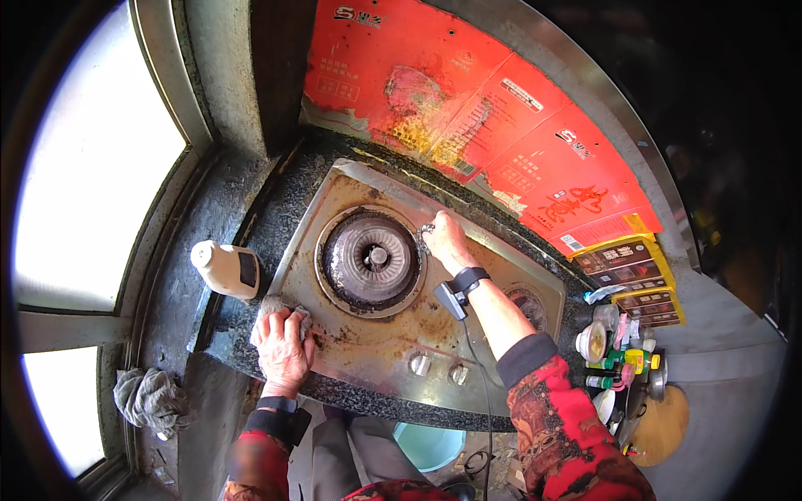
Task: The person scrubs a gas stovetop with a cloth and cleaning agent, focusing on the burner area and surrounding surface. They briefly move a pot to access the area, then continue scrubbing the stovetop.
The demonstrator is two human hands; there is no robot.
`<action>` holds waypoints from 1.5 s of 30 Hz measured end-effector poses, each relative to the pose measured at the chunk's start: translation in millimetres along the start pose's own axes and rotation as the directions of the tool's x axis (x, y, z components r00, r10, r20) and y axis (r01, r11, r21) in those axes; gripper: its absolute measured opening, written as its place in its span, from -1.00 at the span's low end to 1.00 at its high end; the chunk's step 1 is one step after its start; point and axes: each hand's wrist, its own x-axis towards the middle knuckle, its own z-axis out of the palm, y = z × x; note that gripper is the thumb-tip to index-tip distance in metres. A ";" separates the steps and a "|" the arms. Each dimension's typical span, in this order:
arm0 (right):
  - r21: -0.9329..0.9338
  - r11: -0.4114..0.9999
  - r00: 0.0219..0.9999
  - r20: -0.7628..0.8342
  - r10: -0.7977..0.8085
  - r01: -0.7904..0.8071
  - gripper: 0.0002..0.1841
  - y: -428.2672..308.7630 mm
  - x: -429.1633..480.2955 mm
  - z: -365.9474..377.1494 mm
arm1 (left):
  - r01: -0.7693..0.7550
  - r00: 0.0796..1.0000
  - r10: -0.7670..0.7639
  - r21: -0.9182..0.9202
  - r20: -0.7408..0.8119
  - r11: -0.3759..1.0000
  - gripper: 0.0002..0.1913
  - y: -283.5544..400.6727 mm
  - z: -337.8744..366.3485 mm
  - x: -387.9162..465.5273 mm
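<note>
A stained steel gas cooktop is set in a dark speckled counter. My right hand grips a dark metallic scouring pad against the steel, just right of the large round burner. At the cooktop's front left corner, my left hand rests with curled fingers on a grey cloth. A white plastic bottle with a dark label lies or leans on the counter beyond that hand; which one I cannot tell. Two control knobs sit along the cooktop's front, and my right forearm partly covers the smaller burner.
Red cardboard lines the wall behind the cooktop. Bottles, a bowl and a round wooden board crowd the right side. A crumpled grey rag lies by the window at left. Below the counter is a light green basin. A cable hangs from my right wrist.
</note>
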 end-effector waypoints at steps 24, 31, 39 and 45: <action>-0.027 0.998 0.998 -0.006 -0.057 0.057 -0.67 -0.2 -6.4 -8.1 | -0.001 1.000 0.001 -0.009 0.010 1.000 -0.57 -1.6 -1.1 -0.9; -0.042 0.983 0.984 -0.030 -0.178 0.176 -0.71 -5.6 -103.3 14.7 | 0.001 1.000 -0.001 -0.026 0.007 1.000 -0.57 -1.5 -0.9 -1.1; -0.022 0.988 0.988 0.018 -0.152 0.152 -0.71 -24.8 -106.2 -16.5 | -0.007 1.000 0.007 -0.031 0.012 0.999 -0.57 -1.8 -3.5 -1.1; 0.005 0.882 0.877 0.108 -0.468 0.471 -0.70 -47.7 -132.5 3.3 | -0.002 1.000 0.002 -0.042 0.011 0.999 -0.58 -2.6 -2.7 -2.3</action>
